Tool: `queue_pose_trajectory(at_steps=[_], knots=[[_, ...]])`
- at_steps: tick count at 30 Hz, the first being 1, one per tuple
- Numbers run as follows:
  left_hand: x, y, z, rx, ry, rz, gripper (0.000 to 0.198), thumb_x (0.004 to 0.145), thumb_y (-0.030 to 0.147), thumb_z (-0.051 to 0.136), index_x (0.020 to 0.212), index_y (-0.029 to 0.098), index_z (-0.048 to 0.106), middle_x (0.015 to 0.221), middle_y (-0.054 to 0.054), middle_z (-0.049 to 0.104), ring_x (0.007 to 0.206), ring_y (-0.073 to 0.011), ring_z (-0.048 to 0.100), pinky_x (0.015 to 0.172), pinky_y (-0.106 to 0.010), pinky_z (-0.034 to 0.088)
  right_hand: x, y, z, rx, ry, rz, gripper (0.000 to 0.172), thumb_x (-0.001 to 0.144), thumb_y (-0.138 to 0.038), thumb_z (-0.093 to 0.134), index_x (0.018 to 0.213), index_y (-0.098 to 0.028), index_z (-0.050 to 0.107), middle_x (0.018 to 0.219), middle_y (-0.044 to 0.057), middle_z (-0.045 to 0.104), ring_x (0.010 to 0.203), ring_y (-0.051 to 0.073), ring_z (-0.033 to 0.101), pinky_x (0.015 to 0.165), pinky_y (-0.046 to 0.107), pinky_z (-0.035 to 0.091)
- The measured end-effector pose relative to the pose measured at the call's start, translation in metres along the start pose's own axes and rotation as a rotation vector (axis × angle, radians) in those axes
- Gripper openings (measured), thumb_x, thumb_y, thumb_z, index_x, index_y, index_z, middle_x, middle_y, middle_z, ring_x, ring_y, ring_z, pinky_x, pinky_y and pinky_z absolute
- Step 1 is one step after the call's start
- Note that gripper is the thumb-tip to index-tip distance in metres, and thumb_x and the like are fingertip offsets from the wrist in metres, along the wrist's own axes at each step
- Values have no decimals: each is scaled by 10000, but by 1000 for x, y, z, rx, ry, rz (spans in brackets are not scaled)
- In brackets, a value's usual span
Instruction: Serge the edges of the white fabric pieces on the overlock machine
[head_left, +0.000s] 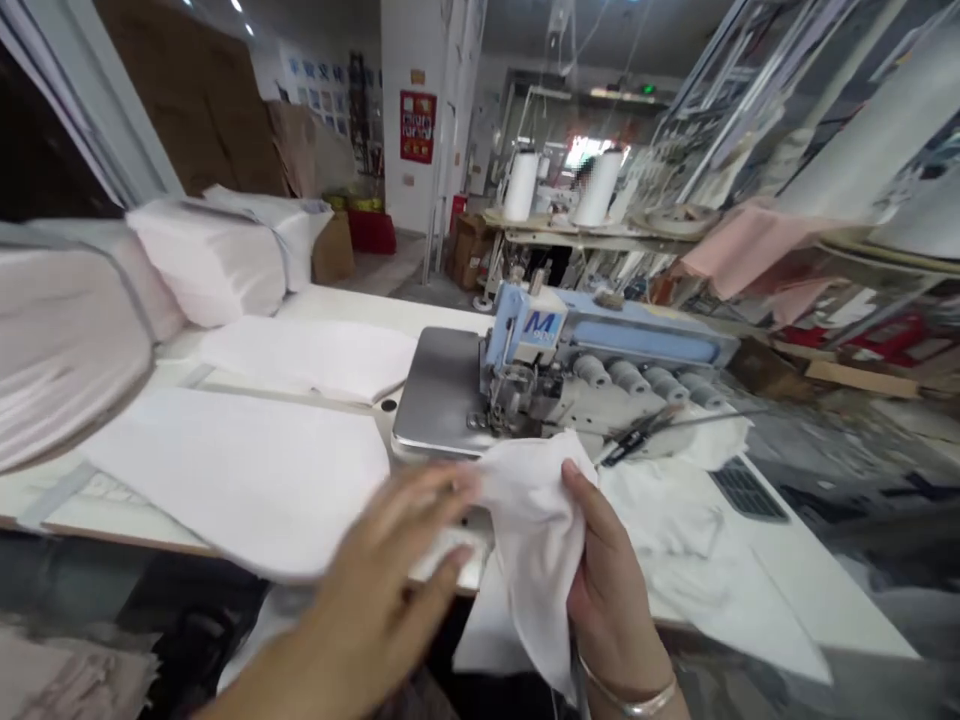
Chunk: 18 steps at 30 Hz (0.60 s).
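A white fabric piece [536, 530] hangs in loose folds in front of the sewing machine [525, 340]. My right hand [611, 580] is closed on its right edge, thumb on top. Blurred by motion, my left hand [382, 580] has its fingers stretched out and its thumb apart; the fingertips are at the fabric's left edge, and I cannot tell whether they touch. Just behind the cloth are the machine's metal plate [442, 385] and needle area. White cut panels [247, 460] lie flat to the left of my left hand.
Bundled stacks of pale fabric [210, 255] stand at the table's left. More white cloth [690, 540] lies to the right, beside black-handled scissors or tweezers [630, 440]. Thread cones [521, 185] stand behind the machine. The table's front edge runs below my hands.
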<state>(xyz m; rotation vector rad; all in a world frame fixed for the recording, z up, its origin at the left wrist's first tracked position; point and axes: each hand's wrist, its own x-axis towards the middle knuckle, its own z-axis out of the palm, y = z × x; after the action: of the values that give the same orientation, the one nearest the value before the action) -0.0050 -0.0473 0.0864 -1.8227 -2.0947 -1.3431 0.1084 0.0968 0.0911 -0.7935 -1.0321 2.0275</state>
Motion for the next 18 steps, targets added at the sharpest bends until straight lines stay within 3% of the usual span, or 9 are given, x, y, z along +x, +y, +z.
queue_pose_trajectory(at_steps=[2, 4, 7, 9, 13, 15, 18], knots=[[-10, -3, -12, -94, 58, -245, 547, 912, 355, 551, 1418, 319, 347, 1431, -58, 449, 1317, -231, 427, 1071, -393, 427, -15, 5, 3, 32, 13, 70, 280, 776, -363, 712, 1007, -215, 664, 845, 22, 736, 723, 184, 686, 692, 287, 556], [-15, 1, -18, -167, 38, -329, 618, 858, 437, 620, 1404, 309, 362, 1361, -70, 512, 1217, -249, 519, 982, -374, 491, -33, 14, 8, -12, -74, 139, 277, 753, -359, 743, 988, -230, 672, 820, 9, 723, 717, 169, 669, 688, 267, 541], [-11, 10, -29, -165, -73, -204, 198, 911, 333, 563, 1080, 250, 625, 927, -22, 664, 838, -166, 640, 722, -249, 529, -50, 23, 12, -320, -260, 127, 203, 731, -371, 767, 834, -213, 694, 689, -17, 661, 631, 129, 590, 596, 212, 486], [0, 8, -45, -115, -109, -142, 190, 947, 250, 487, 891, 213, 665, 761, 3, 639, 694, -127, 610, 645, -217, 491, -50, 24, 9, -563, -404, 122, 192, 729, -371, 764, 795, -201, 702, 692, -13, 655, 622, 124, 552, 557, 200, 451], [42, -23, -104, -7, 6, -318, 238, 885, 354, 562, 792, 166, 675, 747, 19, 658, 714, -153, 628, 656, -239, 475, -32, 20, 5, -754, -608, 262, 260, 710, -385, 764, 888, -199, 731, 756, 17, 704, 641, 158, 585, 523, 215, 446], [67, -40, -138, 58, 97, -465, 307, 855, 401, 559, 814, 117, 668, 710, 16, 609, 780, -216, 661, 657, -266, 460, -23, 16, 12, -739, -579, 282, 321, 684, -392, 783, 940, -207, 724, 764, 18, 717, 624, 169, 603, 506, 228, 461], [90, -57, -186, 115, -11, -597, 406, 880, 352, 400, 960, 35, 641, 750, 11, 561, 885, -267, 668, 677, -320, 415, -16, 14, 33, -655, -505, 265, 372, 673, -396, 795, 990, -227, 701, 815, 20, 734, 616, 169, 616, 513, 245, 491]])
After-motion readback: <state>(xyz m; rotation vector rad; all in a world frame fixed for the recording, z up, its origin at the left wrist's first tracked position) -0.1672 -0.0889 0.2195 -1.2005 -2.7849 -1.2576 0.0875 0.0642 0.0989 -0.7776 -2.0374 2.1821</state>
